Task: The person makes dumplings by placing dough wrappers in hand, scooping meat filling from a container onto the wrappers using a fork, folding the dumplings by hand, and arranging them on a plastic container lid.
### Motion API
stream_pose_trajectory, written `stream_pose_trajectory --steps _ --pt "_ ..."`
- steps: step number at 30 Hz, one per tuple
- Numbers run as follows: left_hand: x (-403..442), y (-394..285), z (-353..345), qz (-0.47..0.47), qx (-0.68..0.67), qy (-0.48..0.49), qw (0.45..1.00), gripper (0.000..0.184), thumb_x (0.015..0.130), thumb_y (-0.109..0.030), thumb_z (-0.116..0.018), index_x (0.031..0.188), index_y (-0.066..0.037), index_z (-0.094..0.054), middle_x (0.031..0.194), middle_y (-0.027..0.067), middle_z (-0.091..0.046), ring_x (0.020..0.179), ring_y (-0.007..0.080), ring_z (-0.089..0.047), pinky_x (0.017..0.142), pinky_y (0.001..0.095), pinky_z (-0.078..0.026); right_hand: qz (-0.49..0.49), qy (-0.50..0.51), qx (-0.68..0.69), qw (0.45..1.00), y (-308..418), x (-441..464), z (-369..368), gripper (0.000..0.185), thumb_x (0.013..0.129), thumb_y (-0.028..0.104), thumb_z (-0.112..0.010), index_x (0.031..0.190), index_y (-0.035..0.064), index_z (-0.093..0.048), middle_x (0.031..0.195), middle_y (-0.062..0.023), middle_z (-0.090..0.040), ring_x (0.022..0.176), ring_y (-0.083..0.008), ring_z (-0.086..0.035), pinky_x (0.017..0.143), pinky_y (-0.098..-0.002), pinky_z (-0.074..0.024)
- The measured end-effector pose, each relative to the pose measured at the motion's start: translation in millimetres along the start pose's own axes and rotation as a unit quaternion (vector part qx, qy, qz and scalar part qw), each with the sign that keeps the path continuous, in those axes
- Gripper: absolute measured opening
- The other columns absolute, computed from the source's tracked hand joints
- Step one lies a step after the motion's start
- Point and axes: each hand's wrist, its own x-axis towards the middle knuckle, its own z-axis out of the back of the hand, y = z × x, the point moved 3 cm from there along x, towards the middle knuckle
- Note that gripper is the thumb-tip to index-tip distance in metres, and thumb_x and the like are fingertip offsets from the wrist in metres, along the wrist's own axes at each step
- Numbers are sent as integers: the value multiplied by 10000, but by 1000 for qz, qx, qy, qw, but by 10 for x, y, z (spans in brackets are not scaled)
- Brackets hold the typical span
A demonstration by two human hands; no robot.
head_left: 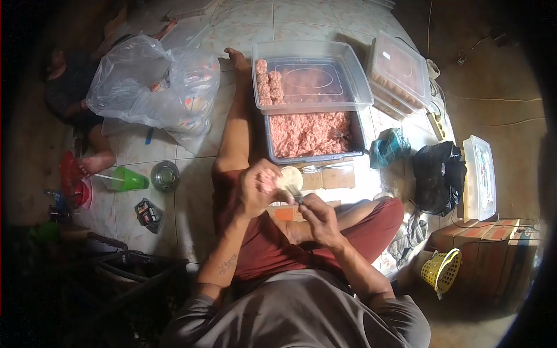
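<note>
My left hand (255, 194) is curled around a lump of pink minced meat (267, 181). In my right hand (319, 217) is a metal fork (295, 194), its tines pointing toward my left hand. Between the hands shows a pale round disc (289, 177), perhaps a thin wrapper; whether my left fingers touch it I cannot tell. Just beyond lies a dark-rimmed tub of minced meat (307, 158), with another utensil stuck in its right side. A clear plastic box (355, 95) overlaps the tub's far side and has rolls of meat (270, 87) along its left.
A second fork (319, 168) rests on cardboard. Stacked lidded boxes (400, 66) stand at far right, near a black bag (439, 180) and a yellow basket (441, 271). To the left are a large plastic bag (156, 87), a green cup (129, 178) and another person's foot (96, 163).
</note>
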Motion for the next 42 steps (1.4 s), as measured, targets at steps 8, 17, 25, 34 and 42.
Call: stream_pose_trajectory --steps 8,17,25,34,42 --pt "-16 28 -24 30 128 27 991 455 732 -220 -919 1031 -57 -616 808 76 -643 726 210 -651 678 333 -524 22 -86 -215 973 432 8 182 200 927 -43 -594 1109 -16 -673 855 -170 -592 748 -325 -609 655 -401 -480" --pt "-73 375 -104 -31 327 20 944 370 728 -71 -856 1006 -37 -614 854 118 -695 804 287 -696 718 370 -536 98 -87 -240 962 660 163 95 237 905 -61 -627 1126 -14 -697 856 -191 -612 769 -370 -638 682 -408 -507" --pt "-95 288 28 122 -25 61 990 462 744 -164 -912 1098 -28 -647 870 26 -688 838 99 -658 763 284 -547 -164 -95 235 953 -380 567 419 135 1075 181 -515 1068 48 -541 759 -5 -534 524 -49 -364 457 -227 -292" --pt "20 198 -111 41 133 121 983 295 743 -141 -880 900 -36 -654 790 88 -668 730 174 -651 700 329 -533 -105 -114 -75 985 152 -9 372 120 1017 94 -589 1115 29 -569 794 -50 -558 601 -137 -519 528 -302 -424" --pt "111 192 -190 89 213 75 970 323 761 -204 -899 856 -18 -653 736 73 -679 673 134 -612 667 312 -517 -17 -45 -255 966 736 167 240 137 910 -28 -610 1027 -16 -681 907 -214 -637 829 -407 -650 706 -433 -512"
